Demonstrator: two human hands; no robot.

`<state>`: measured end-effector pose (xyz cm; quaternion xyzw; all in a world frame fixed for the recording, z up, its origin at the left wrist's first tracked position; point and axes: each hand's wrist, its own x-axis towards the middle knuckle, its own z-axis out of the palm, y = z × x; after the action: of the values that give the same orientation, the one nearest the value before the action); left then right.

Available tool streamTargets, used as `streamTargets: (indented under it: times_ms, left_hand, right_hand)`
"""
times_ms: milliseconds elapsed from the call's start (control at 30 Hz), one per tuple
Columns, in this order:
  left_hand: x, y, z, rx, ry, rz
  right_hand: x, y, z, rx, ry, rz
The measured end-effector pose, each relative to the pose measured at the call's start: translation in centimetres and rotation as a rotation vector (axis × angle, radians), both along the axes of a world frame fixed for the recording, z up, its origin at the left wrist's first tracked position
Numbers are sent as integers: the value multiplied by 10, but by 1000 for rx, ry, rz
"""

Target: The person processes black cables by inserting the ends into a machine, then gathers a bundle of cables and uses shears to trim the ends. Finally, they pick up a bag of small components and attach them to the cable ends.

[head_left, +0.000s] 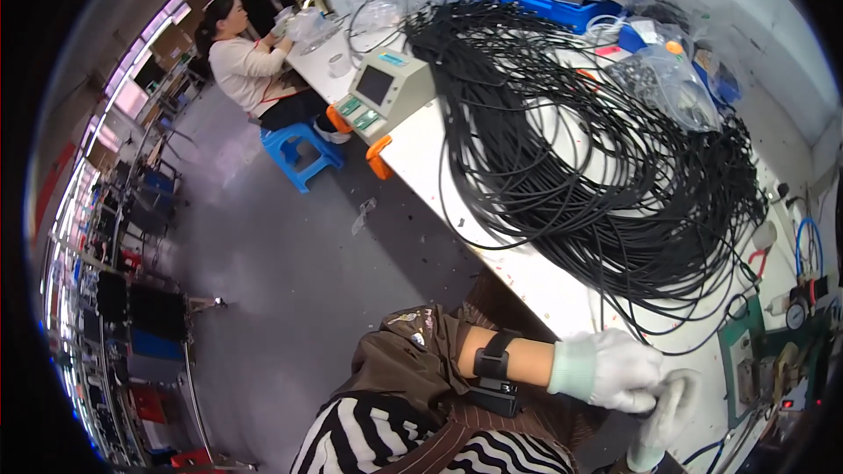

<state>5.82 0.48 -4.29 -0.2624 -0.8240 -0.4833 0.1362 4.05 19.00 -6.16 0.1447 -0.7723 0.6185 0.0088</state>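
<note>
Both my hands wear white knit gloves with pale green cuffs, and they meet at the near edge of the white table. My left hand reaches in from the left, a black strap around its forearm, its fingers bent closed against the other glove. My right hand is raised beside it with curled fingers, touching the left fingertips. Anything pinched between them is too small or hidden to make out. Just beyond the hands lies a large heap of black cables, some loose strands reaching close to my left glove.
To the right stands a green bench press fixture with a pressure gauge and blue air hose. A grey tester box sits on the table's left edge. Blue bins and clear bags lie behind. Another person sits at the far left.
</note>
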Motion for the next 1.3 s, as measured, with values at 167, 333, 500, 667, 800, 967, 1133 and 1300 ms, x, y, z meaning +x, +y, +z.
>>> streamTargets:
  times_ms: [167,333,500,667,800,967,1133,1300]
  left_hand:
    - [-9,-5,11,-113,203,109]
    - [-12,-8,21,-60,341,95]
    - [-20,29,26,-54,337,-241]
    - [-20,57,-14,168,-49,-232]
    - [-19,44,-19,178,-156,11]
    - [-20,32,-21,57,-26,143]
    - [-18,22,-29,53,-29,159]
    - [-19,22,-27,51,-28,166]
  right_hand:
    - [3,7,34,-114,-404,235]
    - [-10,8,42,-183,-641,355]
    - [-12,23,11,-623,-630,-35]
    - [-13,47,10,-994,-149,-214]
    - [-20,76,12,-732,-8,-258]
    - [-41,94,10,-85,-31,-561]
    - [-57,94,13,-151,-141,-588]
    - [-64,95,8,-324,-214,-569]
